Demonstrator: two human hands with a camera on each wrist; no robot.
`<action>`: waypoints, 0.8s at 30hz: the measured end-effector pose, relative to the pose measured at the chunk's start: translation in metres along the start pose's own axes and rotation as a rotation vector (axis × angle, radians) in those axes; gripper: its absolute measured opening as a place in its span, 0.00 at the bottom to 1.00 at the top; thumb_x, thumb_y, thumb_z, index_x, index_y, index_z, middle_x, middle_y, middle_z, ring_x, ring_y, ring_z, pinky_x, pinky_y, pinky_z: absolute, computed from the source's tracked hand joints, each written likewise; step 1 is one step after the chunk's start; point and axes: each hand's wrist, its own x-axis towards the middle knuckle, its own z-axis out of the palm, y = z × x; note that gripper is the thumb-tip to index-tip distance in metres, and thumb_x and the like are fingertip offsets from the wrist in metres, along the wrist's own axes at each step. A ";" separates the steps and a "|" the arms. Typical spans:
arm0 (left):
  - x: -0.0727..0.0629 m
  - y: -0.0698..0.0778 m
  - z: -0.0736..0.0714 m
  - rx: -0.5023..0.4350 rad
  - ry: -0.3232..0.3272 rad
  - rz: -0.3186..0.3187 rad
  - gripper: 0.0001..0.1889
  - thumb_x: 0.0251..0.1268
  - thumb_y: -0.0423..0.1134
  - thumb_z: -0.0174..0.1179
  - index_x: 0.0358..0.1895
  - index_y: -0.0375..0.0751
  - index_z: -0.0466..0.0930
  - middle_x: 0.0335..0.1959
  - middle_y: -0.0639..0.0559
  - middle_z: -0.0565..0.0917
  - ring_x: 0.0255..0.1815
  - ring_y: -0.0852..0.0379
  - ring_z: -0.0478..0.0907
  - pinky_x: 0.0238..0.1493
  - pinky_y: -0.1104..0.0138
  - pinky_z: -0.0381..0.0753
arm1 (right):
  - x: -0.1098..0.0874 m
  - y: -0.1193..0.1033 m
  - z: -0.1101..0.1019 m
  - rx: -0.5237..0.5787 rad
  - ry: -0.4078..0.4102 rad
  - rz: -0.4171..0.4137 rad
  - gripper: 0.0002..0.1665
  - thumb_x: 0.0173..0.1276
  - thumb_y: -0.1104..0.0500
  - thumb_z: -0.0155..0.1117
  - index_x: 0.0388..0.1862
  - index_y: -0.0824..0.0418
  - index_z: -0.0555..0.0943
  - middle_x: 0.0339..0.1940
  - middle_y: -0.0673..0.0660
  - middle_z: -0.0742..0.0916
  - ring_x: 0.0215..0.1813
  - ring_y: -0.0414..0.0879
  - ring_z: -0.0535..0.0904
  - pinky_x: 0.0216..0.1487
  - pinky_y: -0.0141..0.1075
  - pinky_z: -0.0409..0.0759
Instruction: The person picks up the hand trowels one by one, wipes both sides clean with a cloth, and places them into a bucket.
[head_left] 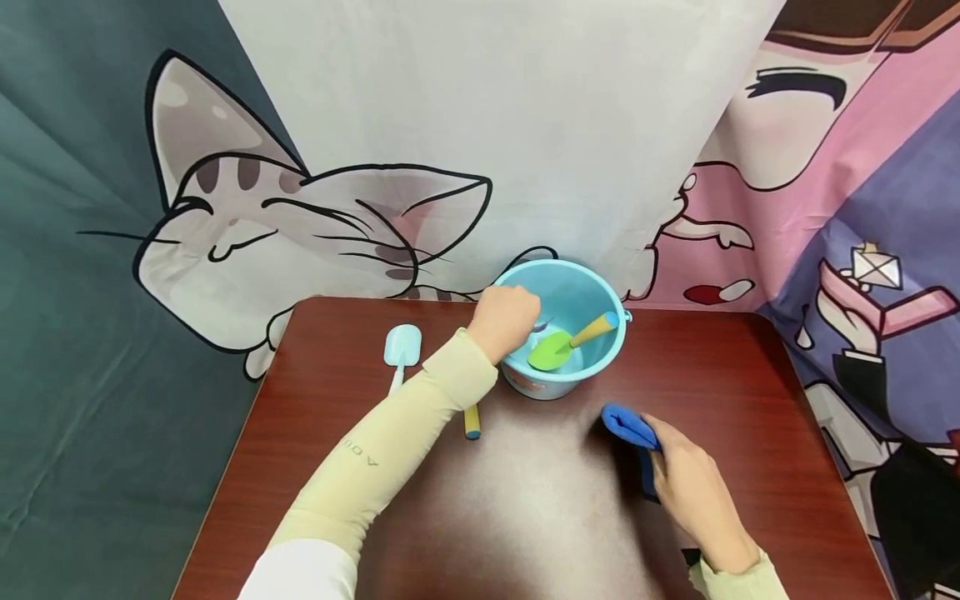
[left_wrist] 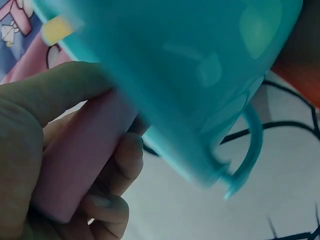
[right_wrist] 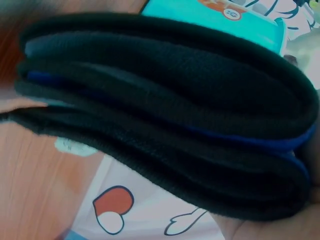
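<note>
My left hand [head_left: 508, 319] is at the left rim of a light blue bucket [head_left: 540, 388]. Its fingers and thumb grip a pink handle [left_wrist: 82, 157], whose far end is hidden by the bucket wall in the left wrist view. Inside the bucket lies a toy shovel with a green blade [head_left: 551, 351] and yellow handle. Over the table's right half, my right hand [head_left: 693, 483] holds a folded blue cloth [head_left: 630, 426]. In the right wrist view, the cloth's dark-edged layers [right_wrist: 165, 100] fill most of the picture.
Left of the bucket lies a light blue toy shovel [head_left: 402, 345], partly hidden by my left arm. A yellow handle with a blue tip [head_left: 472, 422] sticks out from under that arm. A printed cloth backdrop [head_left: 525, 125] hangs behind the brown table [head_left: 480, 517].
</note>
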 end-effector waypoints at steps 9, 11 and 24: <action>0.005 0.001 0.025 -0.041 -0.111 0.023 0.08 0.69 0.35 0.59 0.31 0.48 0.85 0.29 0.54 0.85 0.29 0.57 0.80 0.30 0.60 0.83 | -0.001 0.000 0.000 -0.001 -0.004 0.016 0.25 0.64 0.74 0.62 0.61 0.70 0.77 0.54 0.70 0.84 0.49 0.68 0.83 0.43 0.62 0.79; 0.004 0.000 0.027 -0.053 -0.131 0.022 0.07 0.69 0.36 0.60 0.32 0.48 0.85 0.29 0.54 0.85 0.29 0.57 0.80 0.31 0.60 0.83 | -0.001 0.000 0.000 -0.002 -0.006 0.019 0.25 0.64 0.74 0.61 0.61 0.70 0.77 0.54 0.70 0.84 0.49 0.68 0.83 0.43 0.62 0.79; -0.002 0.005 0.023 -0.221 -0.290 -0.029 0.13 0.70 0.42 0.58 0.25 0.47 0.77 0.23 0.54 0.76 0.26 0.56 0.73 0.26 0.63 0.76 | -0.001 0.000 0.004 -0.005 0.003 0.019 0.24 0.65 0.73 0.62 0.61 0.69 0.77 0.54 0.69 0.84 0.50 0.67 0.83 0.44 0.62 0.79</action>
